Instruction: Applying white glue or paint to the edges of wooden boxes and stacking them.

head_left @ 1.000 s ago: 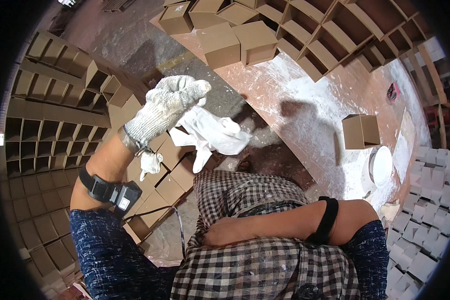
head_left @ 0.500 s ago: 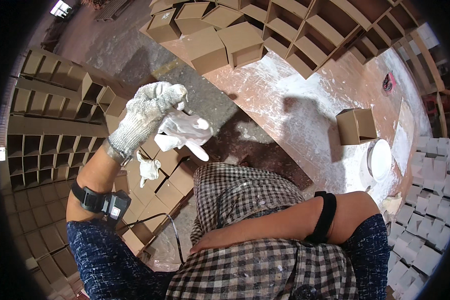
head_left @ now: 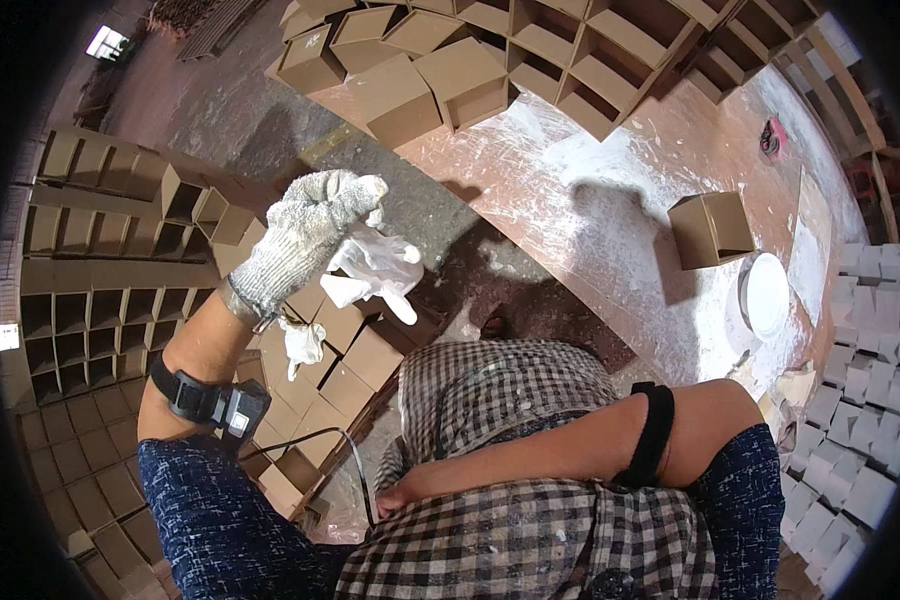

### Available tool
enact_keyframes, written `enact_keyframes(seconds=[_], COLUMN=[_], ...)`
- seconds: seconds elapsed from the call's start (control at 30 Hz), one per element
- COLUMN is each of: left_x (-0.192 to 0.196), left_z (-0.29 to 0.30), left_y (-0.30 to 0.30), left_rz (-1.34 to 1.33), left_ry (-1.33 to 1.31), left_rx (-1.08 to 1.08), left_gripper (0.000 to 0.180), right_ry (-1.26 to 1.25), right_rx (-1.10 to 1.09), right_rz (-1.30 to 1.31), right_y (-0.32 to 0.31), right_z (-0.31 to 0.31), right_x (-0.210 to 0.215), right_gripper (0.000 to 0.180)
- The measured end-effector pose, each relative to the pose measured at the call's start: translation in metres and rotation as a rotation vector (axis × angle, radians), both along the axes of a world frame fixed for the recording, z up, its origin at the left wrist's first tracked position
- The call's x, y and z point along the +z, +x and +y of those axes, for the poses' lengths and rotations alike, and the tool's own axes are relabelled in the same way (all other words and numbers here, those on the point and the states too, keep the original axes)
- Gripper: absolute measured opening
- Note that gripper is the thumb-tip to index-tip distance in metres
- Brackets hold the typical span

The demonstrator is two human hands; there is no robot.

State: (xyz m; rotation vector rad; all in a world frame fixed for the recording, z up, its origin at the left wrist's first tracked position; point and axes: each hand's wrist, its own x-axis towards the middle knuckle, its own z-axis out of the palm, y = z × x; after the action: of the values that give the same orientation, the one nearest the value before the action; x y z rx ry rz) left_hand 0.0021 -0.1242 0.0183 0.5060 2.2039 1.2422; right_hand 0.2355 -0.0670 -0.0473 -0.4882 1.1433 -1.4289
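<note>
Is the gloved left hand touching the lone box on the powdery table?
Apart. The head view shows floor and table between the left hand and the box.

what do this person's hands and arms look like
The left hand wears a whitish, smudged knit glove; the right hand looks bare. Black straps circle both arms, the left one carrying a dark boxy device. The short sleeves are dark blue, flecked white.

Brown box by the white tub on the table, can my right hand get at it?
Probably yes, by swinging outward: the right hand is across the front at the checked garment, but nothing blocks the left side of the brown box on the table; the white tub sits nearer.
</note>
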Motion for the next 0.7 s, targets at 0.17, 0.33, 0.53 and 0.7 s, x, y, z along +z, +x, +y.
enact_keyframes(seconds=[0.17, 0.33, 0.53, 0.7], left_x=[0.000, -0.009, -0.007, -0.016], left_z=[0.004, 0.003, 0.008, 0.015], left_y=[0.004, 0.012, 0.006, 0.009], left_rz=[-0.033, 0.105, 0.187, 0.006], left_ry=[-0.029, -0.097, -0.091, -0.050], left_rx=[-0.038, -0.109, -0.196, -0.094], left_gripper=[0.032, 0.029, 0.026, 0.035], right_ry=[-0.348, -0.147, 0.054, -0.176], right_rx=[-0.188, -0.268, 0.014, 0.075], right_rz=[0.347, 0.610, 0.617, 0.450], right_y=[0.008, 0.000, -0.019, -0.013], right_z=[0.017, 0.037, 0.050, 0.046], right_x=[-0.004, -0.005, -0.001, -0.022], right_gripper=[0.032, 0.035, 0.051, 0.046])
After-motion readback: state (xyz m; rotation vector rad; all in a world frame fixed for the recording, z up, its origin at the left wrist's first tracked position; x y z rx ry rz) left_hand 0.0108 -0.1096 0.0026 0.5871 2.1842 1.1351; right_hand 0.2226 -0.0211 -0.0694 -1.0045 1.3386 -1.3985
